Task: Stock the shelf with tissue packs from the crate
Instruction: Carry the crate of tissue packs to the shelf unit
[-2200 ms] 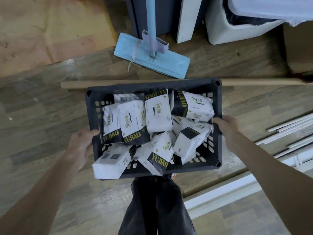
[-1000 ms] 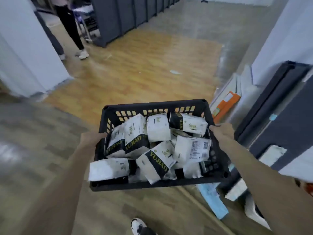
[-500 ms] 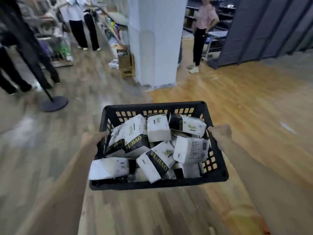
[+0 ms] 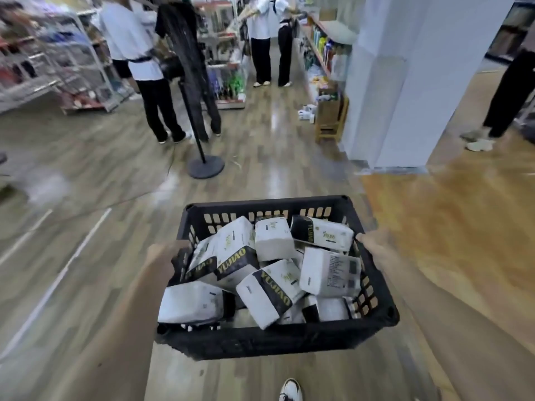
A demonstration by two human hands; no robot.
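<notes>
I carry a black slotted plastic crate (image 4: 269, 341) in front of me at waist height above the wooden floor. It is piled with several white and black tissue packs (image 4: 269, 287) printed with yellow lettering. My left hand (image 4: 163, 256) grips the crate's left rim. My right hand (image 4: 373, 244) grips the right rim. Store shelves (image 4: 321, 39) with bottles and goods run along an aisle far ahead.
A white pillar (image 4: 405, 82) stands ahead on the right. A black stand with a round base (image 4: 206, 166) is ahead, left of centre. Several people (image 4: 144, 62) stand by wire racks (image 4: 58, 68) and in the aisle. A wooden stool (image 4: 330, 117) sits beside the pillar.
The view has swung left from a dark partition to the store aisle, and the pillar has shifted right. Both hands keep their hold on the crate; the packs stay put.
</notes>
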